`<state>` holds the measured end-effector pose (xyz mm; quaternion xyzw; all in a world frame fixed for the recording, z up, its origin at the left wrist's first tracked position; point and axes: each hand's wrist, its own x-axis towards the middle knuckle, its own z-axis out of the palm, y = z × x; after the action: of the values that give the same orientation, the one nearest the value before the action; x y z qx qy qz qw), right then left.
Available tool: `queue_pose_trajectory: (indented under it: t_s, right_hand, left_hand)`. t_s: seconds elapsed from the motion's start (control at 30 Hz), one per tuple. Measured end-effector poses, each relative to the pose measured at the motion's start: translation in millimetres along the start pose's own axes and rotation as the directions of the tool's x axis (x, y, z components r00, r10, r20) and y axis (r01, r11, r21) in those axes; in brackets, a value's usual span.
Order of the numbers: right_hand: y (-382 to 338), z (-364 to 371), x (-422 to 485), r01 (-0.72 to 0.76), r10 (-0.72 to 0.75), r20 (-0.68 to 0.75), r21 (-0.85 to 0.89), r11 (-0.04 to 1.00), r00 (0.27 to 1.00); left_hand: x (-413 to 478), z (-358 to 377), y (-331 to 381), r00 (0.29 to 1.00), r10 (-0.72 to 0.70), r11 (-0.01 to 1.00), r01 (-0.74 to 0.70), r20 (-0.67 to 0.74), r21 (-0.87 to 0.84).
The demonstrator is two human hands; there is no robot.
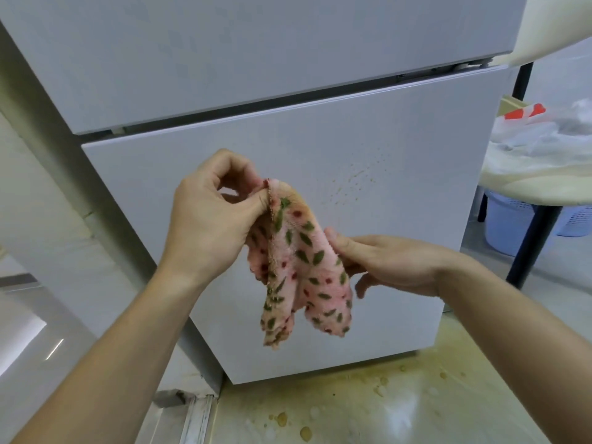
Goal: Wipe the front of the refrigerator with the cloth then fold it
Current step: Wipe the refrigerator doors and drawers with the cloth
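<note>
A pink cloth (298, 267) with green leaves and red dots hangs in front of the white refrigerator's lower door (400, 174). My left hand (208, 219) pinches the cloth's top corner between thumb and fingers. My right hand (390, 264) grips the cloth's right edge lower down, thumb on top. Small brown splatter specks (355, 181) mark the door just right of the cloth. The cloth droops in two loose folds and does not touch the door.
The upper refrigerator door (256, 52) is shut above. Yellowish spill stains (368, 405) spread on the floor below the refrigerator. A table with black legs (531, 248) and bags stands at the right, baskets (509, 219) beneath it. A wall runs along the left.
</note>
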<state>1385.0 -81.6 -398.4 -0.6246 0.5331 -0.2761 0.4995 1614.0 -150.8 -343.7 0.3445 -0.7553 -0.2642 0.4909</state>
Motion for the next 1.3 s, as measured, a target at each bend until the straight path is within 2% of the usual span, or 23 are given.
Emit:
queue_pose_trajectory:
  t_s: [0.13, 0.23, 0.3, 0.43, 0.53, 0.6, 0.7, 0.8, 0.93, 0.97, 1.03, 1.1, 1.13, 1.17, 1.23, 1.3]
  right_hand:
    - [6, 8, 7, 0.039, -0.031, -0.027, 0.366, 0.93, 0.999]
    - [8, 3, 10, 0.049, -0.017, -0.071, 0.479, 0.876, 0.997]
    - [8, -3, 12, 0.054, -0.003, -0.096, 0.532, 0.845, 0.995]
    - [6, -7, 7, 0.078, 0.003, -0.136, 0.592, 0.802, 0.991]
    - [12, 2, 5, 0.084, 0.011, -0.157, 0.585, 0.806, 0.987]
    - [18, 12, 6, 0.027, 0.046, -0.113, 0.57, 0.821, 0.993]
    - [23, 23, 7, -0.123, 0.139, 0.012, 0.542, 0.831, 0.99]
    - [30, 30, 9, -0.189, 0.134, 0.142, 0.531, 0.826, 0.981]
    - [34, 36, 5, -0.098, 0.084, 0.053, 0.654, 0.75, 0.995]
    - [37, 38, 3, -0.043, 0.047, 0.014, 0.701, 0.712, 0.999]
    - [45, 40, 1, 0.054, -0.026, -0.049, 0.78, 0.624, 0.998]
    - [54, 41, 1, 0.114, -0.083, -0.083, 0.856, 0.505, 0.993]
    - [57, 41, 1, 0.146, -0.081, -0.122, 0.865, 0.48, 0.989]
    - [59, 40, 2, 0.175, -0.051, -0.173, 0.852, 0.494, 0.984]
    - [56, 39, 3, 0.216, -0.005, -0.262, 0.782, 0.585, 0.965]
    - [51, 37, 5, 0.272, 0.005, -0.365, 0.704, 0.656, 0.931]
  left_hand:
    - [-3, -1, 3, 0.997, -0.024, 0.988, 0.035, -0.073, 0.152]
    - [-4, 2, 5, 0.991, -0.128, 0.982, 0.131, -0.035, 0.138]
    - [-5, 5, 6, 0.972, -0.23, 0.97, 0.226, 0.042, 0.093]
    - [-7, 11, 7, 0.924, -0.317, 0.931, 0.346, 0.216, -0.113]
    - [-6, 13, 7, 0.902, -0.347, 0.9, 0.397, 0.257, -0.179]
    - [-7, 12, 7, 0.882, -0.381, 0.871, 0.443, 0.278, -0.214]
    - [-10, 14, 7, 0.84, -0.412, 0.788, 0.523, 0.352, -0.325]
    - [-17, 19, 6, 0.797, -0.378, 0.699, 0.579, 0.471, -0.419]
    - [-30, 24, 2, 0.748, -0.345, 0.567, 0.647, 0.567, -0.51]
    - [-34, 25, 0, 0.745, -0.344, 0.578, 0.648, 0.572, -0.496]
    - [-40, 27, -6, 0.753, -0.375, 0.681, 0.619, 0.541, -0.39]
    - [-45, 30, -11, 0.78, -0.442, 0.771, 0.583, 0.443, -0.257]
    - [-46, 32, -13, 0.788, -0.466, 0.785, 0.578, 0.402, -0.222]
    - [-48, 33, -13, 0.791, -0.481, 0.791, 0.578, 0.378, -0.202]
    - [-49, 34, -14, 0.803, -0.493, 0.807, 0.565, 0.335, -0.168]
    - [-49, 34, -11, 0.84, -0.48, 0.853, 0.514, 0.253, -0.088]
